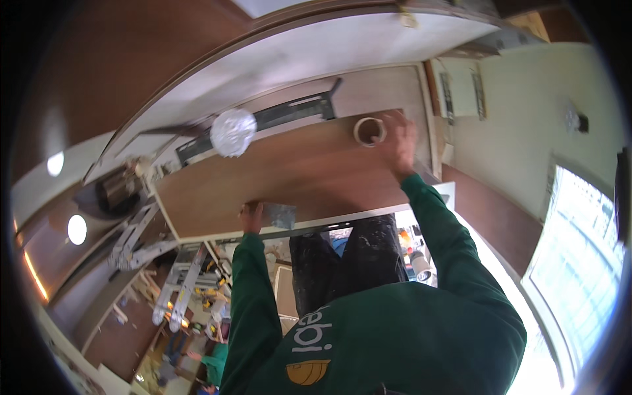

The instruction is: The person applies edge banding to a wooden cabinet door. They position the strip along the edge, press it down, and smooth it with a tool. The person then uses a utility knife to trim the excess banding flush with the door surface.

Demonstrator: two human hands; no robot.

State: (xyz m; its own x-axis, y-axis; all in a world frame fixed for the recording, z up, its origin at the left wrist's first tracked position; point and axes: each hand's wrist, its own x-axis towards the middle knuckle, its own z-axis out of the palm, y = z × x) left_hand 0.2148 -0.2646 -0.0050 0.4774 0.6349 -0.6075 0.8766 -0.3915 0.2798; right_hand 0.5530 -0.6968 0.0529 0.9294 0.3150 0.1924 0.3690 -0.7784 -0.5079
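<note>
A long brown board [289, 171] with a pale front edge stretches across in front of me. My right hand [398, 146] is at its right end, closed on the rim of a pale ring that looks like a tape roll [369, 132]; the thumb reaches inside the ring. Near the front edge, my left hand [251, 217] rests at the board, its fingers small and blurred. Beside it lies a small grey, shiny flat piece [282, 216]; I cannot make out whether the hand touches it. At the board's far edge is a round, crinkled silver foil-like thing [234, 132].
A dark metal bracket [296, 112] runs behind the board. At lower left stands a folding ladder [181, 286] among tools and scattered items. A bright window [579, 257] is on the right. Below the board, containers [420, 263] stand near my legs.
</note>
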